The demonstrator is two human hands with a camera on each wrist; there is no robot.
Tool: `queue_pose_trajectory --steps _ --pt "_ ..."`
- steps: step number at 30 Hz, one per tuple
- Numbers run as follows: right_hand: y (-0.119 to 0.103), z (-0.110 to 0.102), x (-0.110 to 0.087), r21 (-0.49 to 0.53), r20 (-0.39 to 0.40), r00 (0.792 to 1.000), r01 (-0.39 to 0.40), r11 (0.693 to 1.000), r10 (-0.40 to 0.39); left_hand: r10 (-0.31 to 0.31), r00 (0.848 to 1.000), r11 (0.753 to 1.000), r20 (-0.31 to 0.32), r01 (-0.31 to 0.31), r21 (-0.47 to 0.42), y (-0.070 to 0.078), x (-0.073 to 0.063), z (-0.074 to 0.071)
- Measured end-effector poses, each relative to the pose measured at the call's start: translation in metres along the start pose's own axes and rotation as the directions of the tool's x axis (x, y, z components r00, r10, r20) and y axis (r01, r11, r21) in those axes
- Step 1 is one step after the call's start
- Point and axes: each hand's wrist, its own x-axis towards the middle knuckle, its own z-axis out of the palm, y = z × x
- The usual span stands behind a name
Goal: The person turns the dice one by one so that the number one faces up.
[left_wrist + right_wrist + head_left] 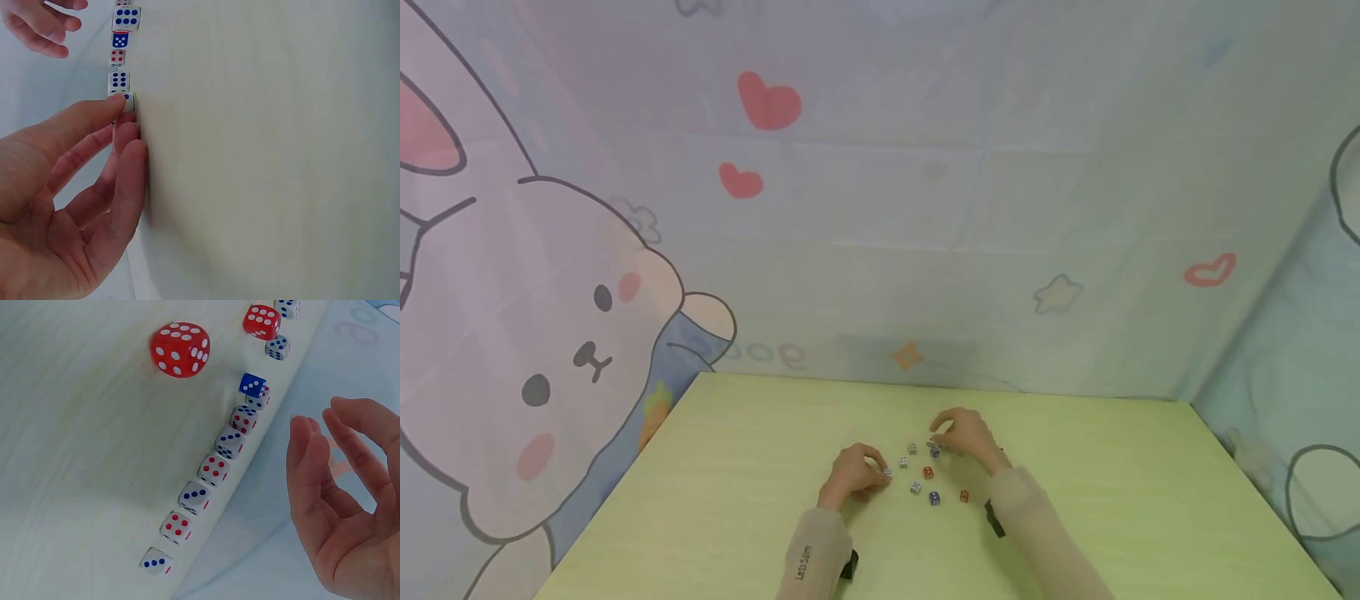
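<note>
White dice (214,470) run in a slanting row through the lower centre of the right wrist view. At the right of that view we see the right hand (344,544), thumb and fingers curved but apart, with nothing visible between them. In the head view the right forearm, low and right of centre, seems to hide much of that row, so we judge a sideways sweep of the wrist the likeliest way to knock it crooked. One blue die (252,385) overlaps a white one there; we cannot tell whether they touch, but if they do, a nudge to either would shift both.

At lower centre of the head view, the left hand (853,471) is clamped on a pinched die (129,102), white, between thumb and fingertips. We think uneven pressure on so small a cube could make it twist or pop out. More dice, among them a central red die (928,472), sit near those fingers, where a hasty reach could scatter them. Farther right, a second red die (964,496) lies near the right sleeve (1037,525); trailing cloth might drag it across the yellow-green table (760,517).
</note>
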Motion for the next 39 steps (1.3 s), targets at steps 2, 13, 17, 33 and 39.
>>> queue_pose_trajectory --steps 2,13,17,33,39 --pt "0.001 0.002 -0.001 -0.003 0.016 1.0 0.004 1.0 -0.004 -0.005 1.0 1.0 -0.002 0.005 0.004 0.0 0.0 0.0" --pt "0.014 0.016 -0.001 -0.156 -0.024 0.999 -0.037 0.987 0.034 -0.002 1.0 1.0 0.0 0.002 0.003 -0.003 0.002 0.001" --pt "0.016 0.02 -0.002 -0.182 -0.037 0.998 -0.049 0.982 0.043 -0.001 1.0 1.0 -0.004 0.001 -0.002 -0.003 0.002 0.002" --pt "0.017 0.026 -0.004 -0.238 -0.081 0.997 -0.016 0.971 -0.004 0.006 1.0 1.0 -0.009 -0.006 0.001 -0.002 0.002 0.002" --pt "0.018 0.027 -0.007 -0.222 -0.072 0.997 -0.026 0.975 0.01 -0.002 1.0 1.0 0.003 0.002 0.001 -0.001 0.002 0.001"
